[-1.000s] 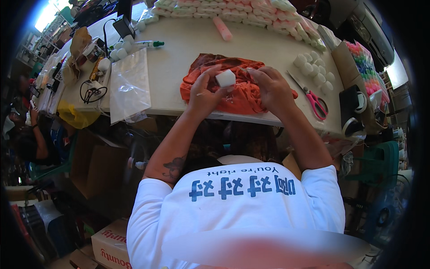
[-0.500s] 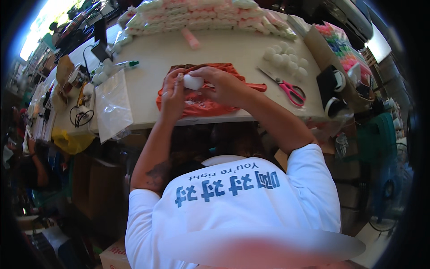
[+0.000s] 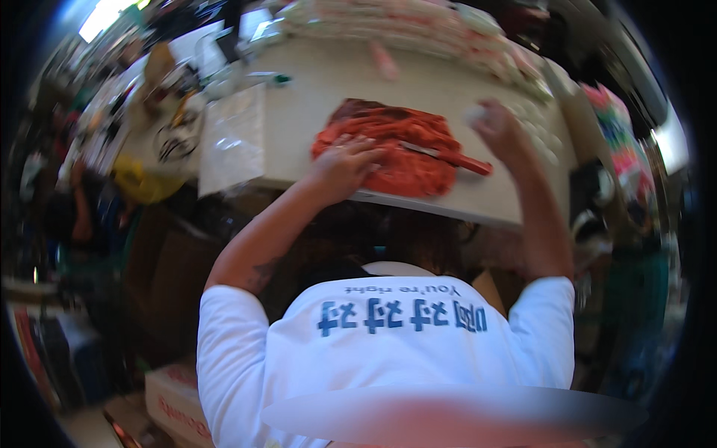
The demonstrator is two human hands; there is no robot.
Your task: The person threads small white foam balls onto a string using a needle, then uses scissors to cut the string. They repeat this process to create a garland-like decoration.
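Observation:
On the white table lies a crumpled orange-red sheet (image 3: 418,179); I cannot tell whether it is cloth or plastic. My left hand (image 3: 347,166) rests on its left part, fingers stretched and holding nothing. A knife (image 3: 452,157) with a red handle lies across the sheet's right side, its handle pointing right. Over the table to the right, my right hand (image 3: 500,131), smeared by motion, is closed around a small white ball (image 3: 476,114). Just beyond that hand sits a group of similar white balls (image 3: 543,133), blurred and partly hidden by it.
Stacked bags of pale goods (image 3: 418,26) line the table's far side, with a pink roll (image 3: 384,61) before them. A clear plastic bag (image 3: 233,138) hangs over the front edge at left, near a green-capped marker (image 3: 278,78). Dark headphones (image 3: 590,183) lie at right.
My hands have parted. The right one has carried the white ball rightward toward the group; the left has come down flat on the sheet, uncovering the knife. The whole view has shifted.

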